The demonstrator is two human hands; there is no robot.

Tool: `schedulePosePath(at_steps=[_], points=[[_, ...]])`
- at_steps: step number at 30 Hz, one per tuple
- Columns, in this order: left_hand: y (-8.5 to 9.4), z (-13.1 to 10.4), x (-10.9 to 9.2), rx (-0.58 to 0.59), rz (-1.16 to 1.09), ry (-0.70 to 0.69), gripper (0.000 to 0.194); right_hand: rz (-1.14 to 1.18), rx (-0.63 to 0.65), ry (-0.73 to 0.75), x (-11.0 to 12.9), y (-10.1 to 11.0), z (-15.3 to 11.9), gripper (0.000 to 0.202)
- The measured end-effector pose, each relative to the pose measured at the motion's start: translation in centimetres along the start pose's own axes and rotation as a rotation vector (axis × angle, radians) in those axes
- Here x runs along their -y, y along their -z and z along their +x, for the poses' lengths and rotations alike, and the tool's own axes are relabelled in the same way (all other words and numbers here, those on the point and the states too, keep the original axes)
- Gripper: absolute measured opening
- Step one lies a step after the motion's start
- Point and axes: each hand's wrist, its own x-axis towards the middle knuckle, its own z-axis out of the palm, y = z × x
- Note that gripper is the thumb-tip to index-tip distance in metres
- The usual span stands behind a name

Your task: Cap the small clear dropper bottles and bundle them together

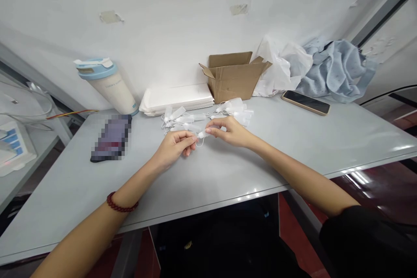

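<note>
Between my two hands is a small translucent plastic tube with a white cap and a thin loop (201, 135). The thumb and fingers of my left hand (178, 145) pinch at the cap end. From the other side, my right hand (230, 131) grips the tube's body with thumb and forefinger, covering most of it. Just beyond my fingers lies a loose pile of similar translucent tubes (185, 119), several with thin loops. More of them (234, 106) sit behind my right hand, partly hidden by it.
Along the wall stand a cream tumbler with a blue lid (112, 89), a stack of white sheets or bags (179, 97), an open cardboard box (234, 80), a white plastic bag (282, 67) and blue cloth (339, 69). Phones lie left (112, 139) and right (306, 102) on the grey table (208, 182).
</note>
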Motion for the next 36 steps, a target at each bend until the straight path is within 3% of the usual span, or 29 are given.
schedulePosePath(at_steps=[15, 21, 29, 36], points=[[-0.17, 0.05, 0.14, -0.042, -0.032, -0.005, 0.021, 0.045, 0.03, 0.004, -0.35, 0.26, 0.23, 0.028], [0.19, 0.23, 0.34, -0.118, -0.075, 0.019, 0.026, 0.062, 0.004, -0.013, -0.14, 0.08, 0.11, 0.028], [0.12, 0.03, 0.31, -0.025, -0.042, 0.0, 0.023, 0.044, 0.0, -0.016, 0.02, 0.01, 0.06, 0.027], [0.03, -0.26, 0.34, -0.032, -0.028, -0.037, 0.022, 0.032, 0.005, -0.029, -0.21, -0.5, -0.14, 0.026]])
